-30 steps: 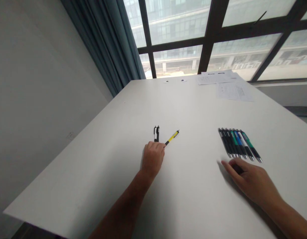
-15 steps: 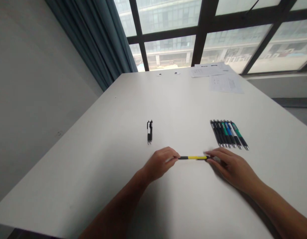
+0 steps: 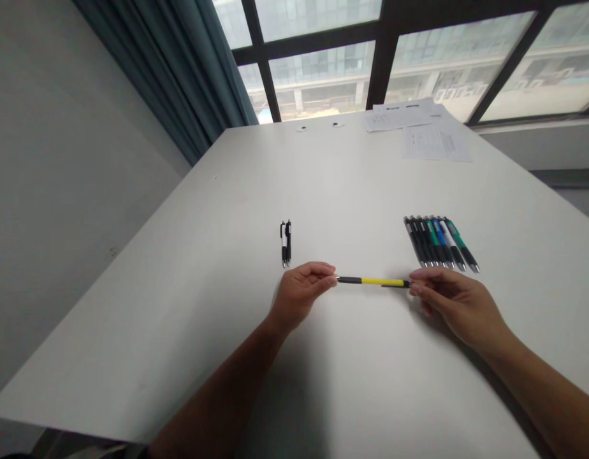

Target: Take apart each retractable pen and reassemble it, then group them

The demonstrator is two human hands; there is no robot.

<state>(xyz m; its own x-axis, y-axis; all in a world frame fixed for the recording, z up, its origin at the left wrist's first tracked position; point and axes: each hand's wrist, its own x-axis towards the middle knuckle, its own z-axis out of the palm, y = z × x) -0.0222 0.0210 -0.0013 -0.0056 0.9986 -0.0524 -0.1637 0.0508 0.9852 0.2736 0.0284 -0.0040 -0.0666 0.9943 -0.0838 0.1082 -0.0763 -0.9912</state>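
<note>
A yellow pen (image 3: 378, 281) with a black grip and black clip is stretched sideways between my two hands. My left hand (image 3: 301, 293) pinches its tip end between thumb and fingers. At the clip end, the thumb and fingertips of my right hand (image 3: 454, 303) are closed on the push button. The pen looks slightly raised over the white table (image 3: 371, 382). Just beyond my left hand lie two pens side by side, a white-and-black pen (image 3: 283, 245) and a black pen (image 3: 289, 243).
Past my right hand lies a row of several pens, with black pens (image 3: 415, 242), a blue pen (image 3: 442, 242), a white pen (image 3: 452, 245) and a green pen (image 3: 461, 245). Paper sheets (image 3: 435, 140) rest at the far right, near the window (image 3: 323, 80). A blue curtain (image 3: 180, 76) hangs at left.
The yellow pen seems lifted a little, and both hands now hold it nearer its very ends. My right fingers have shifted outward to the button. The camera view has tilted slightly down.
</note>
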